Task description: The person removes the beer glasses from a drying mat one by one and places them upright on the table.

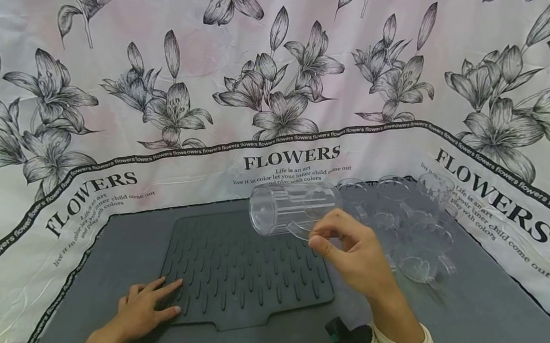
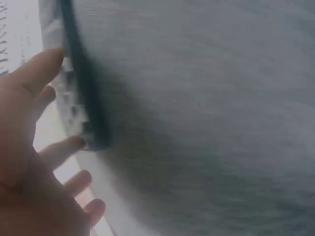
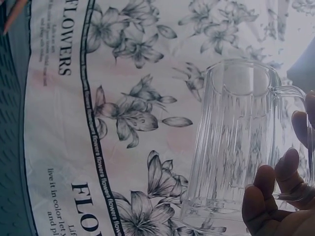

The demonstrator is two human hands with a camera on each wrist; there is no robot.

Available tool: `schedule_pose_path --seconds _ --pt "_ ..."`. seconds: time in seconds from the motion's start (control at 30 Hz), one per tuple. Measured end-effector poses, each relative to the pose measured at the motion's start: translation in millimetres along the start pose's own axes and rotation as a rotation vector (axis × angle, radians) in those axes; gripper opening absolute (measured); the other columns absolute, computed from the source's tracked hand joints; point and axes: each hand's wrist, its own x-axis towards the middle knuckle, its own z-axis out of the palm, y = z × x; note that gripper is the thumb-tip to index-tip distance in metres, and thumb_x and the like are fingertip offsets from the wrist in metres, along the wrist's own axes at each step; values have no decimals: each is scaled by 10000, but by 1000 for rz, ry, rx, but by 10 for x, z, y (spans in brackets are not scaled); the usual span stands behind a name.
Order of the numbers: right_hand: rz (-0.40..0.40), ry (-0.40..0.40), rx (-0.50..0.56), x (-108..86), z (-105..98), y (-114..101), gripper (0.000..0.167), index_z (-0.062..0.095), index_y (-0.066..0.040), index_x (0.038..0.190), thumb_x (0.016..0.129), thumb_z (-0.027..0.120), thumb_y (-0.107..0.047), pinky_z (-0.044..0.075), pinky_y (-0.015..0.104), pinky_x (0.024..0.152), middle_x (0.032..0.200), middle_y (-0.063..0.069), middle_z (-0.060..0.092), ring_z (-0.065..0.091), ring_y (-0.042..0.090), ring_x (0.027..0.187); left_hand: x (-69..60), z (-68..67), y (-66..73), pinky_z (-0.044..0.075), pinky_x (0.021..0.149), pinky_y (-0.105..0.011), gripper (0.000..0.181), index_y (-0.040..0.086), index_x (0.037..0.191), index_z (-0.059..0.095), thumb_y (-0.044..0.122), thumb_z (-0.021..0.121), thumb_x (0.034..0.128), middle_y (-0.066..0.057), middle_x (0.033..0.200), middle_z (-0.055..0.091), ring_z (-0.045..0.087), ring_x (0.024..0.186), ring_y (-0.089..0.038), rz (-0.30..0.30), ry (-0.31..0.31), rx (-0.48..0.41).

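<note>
A clear ribbed mug (image 1: 286,206) with a handle is held on its side in the air, over the back right part of a dark drying mat (image 1: 242,316). My right hand (image 1: 354,255) grips it by the handle, and the right wrist view shows fingers curled about the handle of the mug (image 3: 229,147). Nothing can be seen inside it. At the mat's left edge lies my left hand (image 1: 141,313), fingers spread, with fingertips touching the rim. In the left wrist view the hand (image 2: 44,147) appears beside the mat's dark edge (image 2: 88,98).
Several more clear mugs (image 1: 418,269) stand close together on the right side of the grey table (image 1: 303,342). A floral curtain (image 1: 289,119) rises behind the table and along its sides. Near my right wrist is a black device (image 1: 347,336).
</note>
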Motion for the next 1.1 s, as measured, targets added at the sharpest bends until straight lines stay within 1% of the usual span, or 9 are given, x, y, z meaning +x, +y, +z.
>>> schedule_pose_path --seconds 0.13,0.23,0.37,0.43,0.57,0.67,0.77,0.97,1.1 --pt "3 -5 2 -5 16 -5 24 667 -25 930 908 660 -21 476 291 706 878 105 547 535 200 783 63 -129 156 284 777 -670 645 167 1424 510 455 684 873 -238 1373 465 357 1160 -503 17 71 -13" --pt "10 -11 -18 -6 27 -14 30 677 -28 922 900 666 -11 475 293 738 881 99 546 533 209 814 119 -266 323 255 820 -698 664 163 1440 489 456 684 877 -229 1365 479 352 1184 -494 37 128 -62" --pt "24 -23 -45 -11 35 -34 78 687 -52 921 888 670 16 463 296 753 893 83 539 518 209 828 188 -479 630 275 866 -708 704 192 1479 427 509 648 890 -189 1377 485 353 1235 -456 71 183 -175" --pt "23 -28 -55 -10 37 -43 98 690 -61 920 881 674 27 460 295 739 894 77 534 509 208 819 216 -576 813 325 867 -685 693 220 1492 401 508 629 905 -154 1373 502 382 1248 -425 96 199 -233" --pt "26 -32 -83 -9 38 -57 176 694 -81 913 849 682 83 461 290 724 891 60 530 507 204 811 282 -730 1159 394 875 -604 625 280 1495 376 434 617 940 -103 1359 523 468 1205 -342 167 188 -362" --pt "43 -35 -110 -14 30 -60 203 695 -94 907 835 690 96 468 295 746 893 36 528 515 201 828 337 -805 1369 423 874 -539 595 327 1488 369 396 615 951 -69 1356 522 518 1137 -276 218 158 -458" --pt "52 -39 -139 -22 21 -65 204 695 -96 901 829 697 95 474 311 766 894 17 523 523 197 841 396 -842 1547 439 855 -518 580 342 1483 370 378 613 957 -50 1349 523 535 1110 -255 259 135 -535" --pt "49 -49 -183 -31 24 -73 214 698 -145 900 833 711 58 478 311 763 894 -6 517 535 172 830 482 -842 1811 437 881 -521 545 265 1481 402 327 592 975 -63 1307 552 540 1133 -278 317 114 -673" --pt "37 -55 -238 -32 25 -64 210 699 -187 897 833 728 12 468 316 743 893 -28 513 534 153 826 495 -851 1918 434 880 -535 540 262 1478 411 365 579 975 -74 1283 565 539 1138 -286 312 124 -679"
